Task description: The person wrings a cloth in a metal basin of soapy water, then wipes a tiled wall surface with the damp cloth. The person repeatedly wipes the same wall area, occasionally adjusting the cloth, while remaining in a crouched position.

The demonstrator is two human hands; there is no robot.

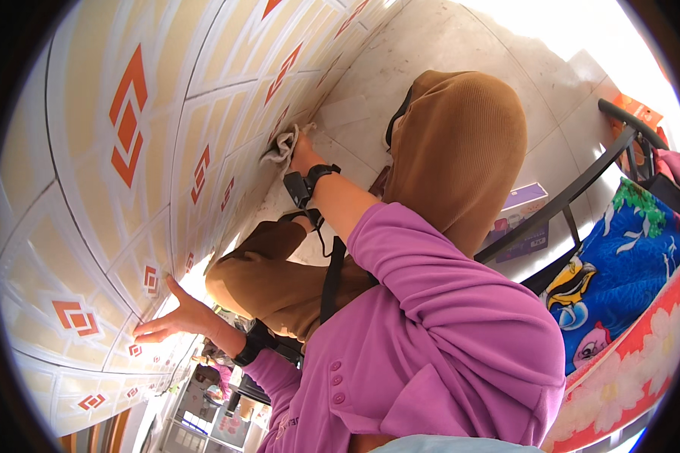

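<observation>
A tiled wall (158, 141) with orange diamond patterns fills the left side of the head view. Near the wall's foot, my right hand (302, 152) grips a crumpled grey cloth (283, 146), which lies against the lower tiles. My left hand (184, 318) is lower in the picture, fingers spread, with its fingertips at the wall and nothing held. Black straps with small devices are on both wrists. My bent knees in brown corduroy trousers (459, 147) are close to the wall.
Pale floor tiles (464, 45) extend beyond my knees. A purple box (521, 221) stands on the floor at the right, behind a black metal rail (566, 198). Blue patterned fabric (612, 272) and red floral fabric (617, 385) lie beside me. Shelving (204, 422) shows at the lower left.
</observation>
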